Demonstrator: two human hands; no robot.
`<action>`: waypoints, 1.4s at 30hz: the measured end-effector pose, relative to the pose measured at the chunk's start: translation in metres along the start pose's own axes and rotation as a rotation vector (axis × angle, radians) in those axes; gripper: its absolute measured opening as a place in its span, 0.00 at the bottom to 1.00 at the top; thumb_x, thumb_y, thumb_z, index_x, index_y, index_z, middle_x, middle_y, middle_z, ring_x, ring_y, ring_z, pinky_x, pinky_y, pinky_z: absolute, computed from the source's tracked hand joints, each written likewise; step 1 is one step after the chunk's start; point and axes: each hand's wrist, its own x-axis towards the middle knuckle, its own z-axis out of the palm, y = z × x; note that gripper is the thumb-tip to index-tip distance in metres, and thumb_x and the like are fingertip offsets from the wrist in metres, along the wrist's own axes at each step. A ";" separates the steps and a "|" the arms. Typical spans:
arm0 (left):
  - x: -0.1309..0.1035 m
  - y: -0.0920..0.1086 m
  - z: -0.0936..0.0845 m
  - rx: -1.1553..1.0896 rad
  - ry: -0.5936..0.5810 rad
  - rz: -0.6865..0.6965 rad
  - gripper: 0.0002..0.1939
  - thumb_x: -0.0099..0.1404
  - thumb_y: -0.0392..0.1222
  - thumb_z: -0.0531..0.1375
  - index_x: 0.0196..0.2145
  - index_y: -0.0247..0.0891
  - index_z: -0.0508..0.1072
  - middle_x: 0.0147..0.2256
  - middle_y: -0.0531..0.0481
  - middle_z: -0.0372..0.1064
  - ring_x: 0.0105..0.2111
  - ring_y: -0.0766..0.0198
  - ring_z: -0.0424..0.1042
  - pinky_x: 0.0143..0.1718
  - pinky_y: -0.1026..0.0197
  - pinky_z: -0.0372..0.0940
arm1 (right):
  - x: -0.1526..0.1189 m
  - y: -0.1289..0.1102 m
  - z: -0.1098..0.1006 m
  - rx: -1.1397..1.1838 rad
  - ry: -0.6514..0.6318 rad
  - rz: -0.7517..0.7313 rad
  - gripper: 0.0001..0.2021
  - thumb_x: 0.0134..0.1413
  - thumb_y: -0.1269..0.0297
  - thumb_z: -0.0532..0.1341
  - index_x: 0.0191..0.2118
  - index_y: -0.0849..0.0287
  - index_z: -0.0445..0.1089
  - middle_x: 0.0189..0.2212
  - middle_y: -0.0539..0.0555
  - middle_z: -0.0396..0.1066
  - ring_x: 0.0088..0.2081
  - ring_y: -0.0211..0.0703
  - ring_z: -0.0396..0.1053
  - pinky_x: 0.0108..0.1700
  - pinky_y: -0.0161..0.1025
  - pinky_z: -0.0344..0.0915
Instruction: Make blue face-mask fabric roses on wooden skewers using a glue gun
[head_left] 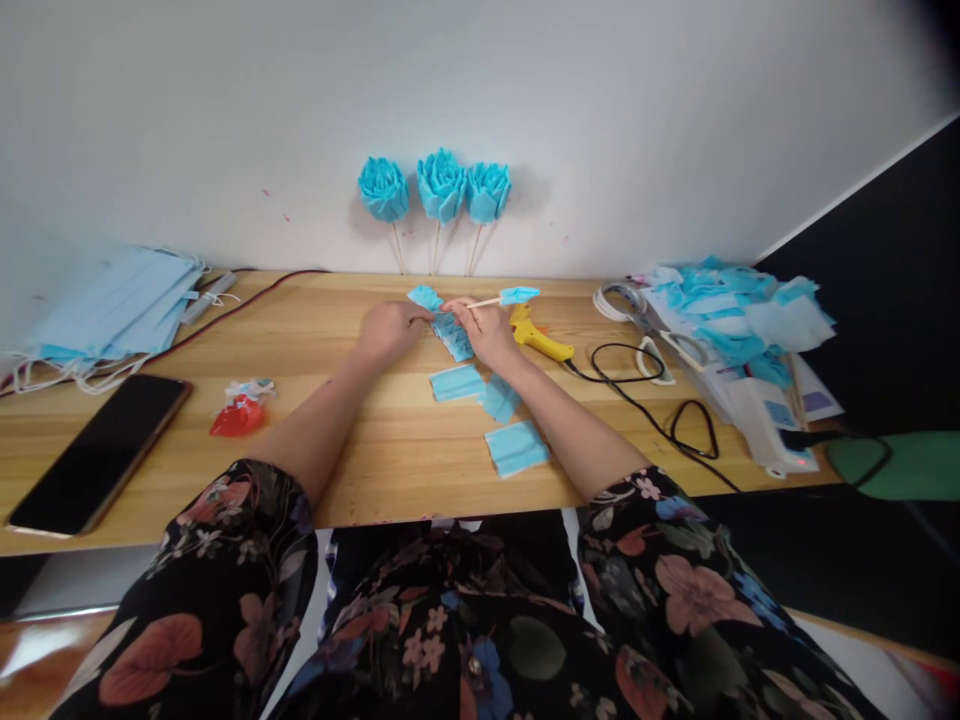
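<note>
My right hand (489,334) is closed around a thin wooden stick (482,303). A small blue bud of folded fabric (520,296) covers the stick's right end. Close by on the left, my left hand (393,330) has its fingers pinched together at the edge of the blue pieces; what they grip is too small to tell. A cut blue petal (425,297) shows just beyond the fingertips. Between the hands lie several overlapping blue petals (454,340), partly hidden. Nearer me are flat blue fabric pieces (457,383), one beside my right wrist.
Three blue fabric flowers (441,187) on sticks lean on the wall. A yellow glue gun (547,343) with a black cord lies right of my hand. Scissors (684,350), tape (619,300) and blue scraps (739,310) are farther right; masks (112,300) and a phone (101,455) are left.
</note>
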 end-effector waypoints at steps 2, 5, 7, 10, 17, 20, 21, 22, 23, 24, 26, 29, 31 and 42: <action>0.000 0.002 -0.001 0.039 -0.015 0.001 0.21 0.68 0.38 0.51 0.47 0.47 0.83 0.51 0.53 0.79 0.53 0.57 0.77 0.56 0.58 0.68 | -0.001 -0.002 -0.003 0.011 0.009 -0.016 0.31 0.69 0.39 0.45 0.44 0.56 0.77 0.41 0.57 0.81 0.40 0.46 0.79 0.43 0.42 0.71; 0.000 0.003 -0.001 0.065 -0.029 0.005 0.21 0.68 0.37 0.51 0.46 0.46 0.83 0.50 0.52 0.80 0.53 0.56 0.77 0.56 0.57 0.69 | -0.003 -0.008 -0.012 0.057 0.108 -0.024 0.29 0.69 0.40 0.46 0.41 0.55 0.77 0.39 0.55 0.81 0.41 0.44 0.79 0.45 0.40 0.71; 0.001 0.003 0.000 0.064 -0.019 0.000 0.21 0.68 0.37 0.51 0.46 0.45 0.84 0.50 0.51 0.80 0.53 0.55 0.77 0.55 0.56 0.69 | -0.003 -0.010 -0.017 0.079 0.194 -0.003 0.28 0.69 0.41 0.46 0.39 0.55 0.76 0.37 0.53 0.81 0.38 0.42 0.79 0.44 0.39 0.71; 0.003 0.002 0.002 0.052 -0.005 -0.012 0.21 0.67 0.37 0.52 0.45 0.45 0.84 0.49 0.51 0.80 0.52 0.54 0.78 0.54 0.55 0.70 | -0.003 -0.007 -0.016 0.098 0.173 0.008 0.29 0.68 0.39 0.46 0.36 0.56 0.75 0.34 0.53 0.80 0.34 0.41 0.78 0.42 0.38 0.72; 0.004 0.001 0.004 0.052 0.003 -0.028 0.21 0.67 0.36 0.52 0.45 0.45 0.84 0.49 0.51 0.81 0.52 0.54 0.78 0.54 0.55 0.70 | -0.003 -0.010 -0.013 0.126 0.126 0.010 0.28 0.68 0.39 0.47 0.37 0.55 0.75 0.34 0.53 0.80 0.35 0.41 0.78 0.42 0.40 0.73; 0.004 0.001 0.004 0.045 0.009 -0.029 0.20 0.67 0.36 0.52 0.44 0.45 0.84 0.48 0.50 0.81 0.51 0.54 0.78 0.54 0.55 0.70 | -0.003 -0.014 -0.016 0.132 0.186 -0.017 0.28 0.69 0.41 0.46 0.40 0.55 0.75 0.36 0.54 0.81 0.37 0.42 0.79 0.45 0.40 0.73; 0.004 0.000 0.004 0.041 0.011 -0.024 0.20 0.67 0.36 0.52 0.44 0.44 0.84 0.49 0.50 0.81 0.51 0.54 0.78 0.54 0.55 0.70 | -0.003 -0.014 -0.016 0.117 0.159 -0.018 0.28 0.69 0.41 0.46 0.40 0.55 0.76 0.34 0.54 0.80 0.37 0.42 0.79 0.44 0.40 0.73; 0.003 0.000 0.004 0.037 0.011 -0.019 0.20 0.67 0.36 0.52 0.44 0.45 0.84 0.49 0.50 0.81 0.52 0.54 0.78 0.54 0.55 0.70 | -0.002 -0.012 -0.015 0.097 0.112 -0.015 0.29 0.69 0.40 0.46 0.39 0.55 0.76 0.32 0.53 0.80 0.35 0.42 0.78 0.42 0.40 0.73; 0.003 -0.001 0.004 0.032 0.011 -0.015 0.20 0.67 0.36 0.52 0.45 0.45 0.84 0.49 0.50 0.80 0.52 0.54 0.78 0.54 0.56 0.70 | -0.002 -0.010 -0.014 0.077 0.062 -0.007 0.30 0.69 0.39 0.46 0.38 0.56 0.76 0.30 0.53 0.80 0.34 0.42 0.78 0.41 0.39 0.72; 0.003 -0.001 0.004 0.023 0.013 -0.012 0.20 0.67 0.36 0.52 0.45 0.45 0.84 0.49 0.51 0.80 0.52 0.55 0.78 0.54 0.57 0.70 | -0.001 -0.008 -0.013 0.064 0.027 0.004 0.30 0.68 0.39 0.46 0.37 0.56 0.76 0.29 0.53 0.79 0.33 0.42 0.78 0.39 0.39 0.72; 0.002 -0.003 0.004 -0.006 0.038 -0.015 0.21 0.66 0.36 0.52 0.44 0.46 0.84 0.49 0.52 0.80 0.52 0.56 0.77 0.53 0.58 0.69 | 0.000 -0.004 -0.011 0.051 0.011 0.018 0.29 0.69 0.41 0.46 0.36 0.57 0.76 0.29 0.53 0.79 0.32 0.42 0.78 0.39 0.39 0.71; 0.000 -0.004 0.004 -0.062 0.112 -0.030 0.21 0.66 0.35 0.51 0.44 0.45 0.84 0.50 0.52 0.80 0.52 0.57 0.77 0.52 0.60 0.70 | 0.000 -0.003 -0.010 0.029 0.029 0.015 0.26 0.71 0.45 0.48 0.38 0.57 0.76 0.29 0.53 0.79 0.32 0.42 0.78 0.39 0.38 0.70; -0.002 -0.004 0.005 -0.078 0.126 -0.025 0.21 0.66 0.35 0.51 0.44 0.44 0.84 0.49 0.52 0.81 0.51 0.58 0.78 0.51 0.60 0.70 | -0.001 -0.004 -0.011 0.017 0.024 0.011 0.25 0.71 0.47 0.48 0.38 0.58 0.77 0.29 0.52 0.79 0.33 0.42 0.78 0.40 0.38 0.70; -0.003 0.004 0.002 0.047 0.000 -0.014 0.19 0.67 0.38 0.53 0.42 0.48 0.84 0.47 0.54 0.81 0.50 0.54 0.78 0.50 0.57 0.70 | -0.004 -0.016 -0.021 0.077 0.197 -0.034 0.29 0.69 0.40 0.46 0.37 0.56 0.75 0.31 0.53 0.80 0.35 0.40 0.78 0.41 0.37 0.70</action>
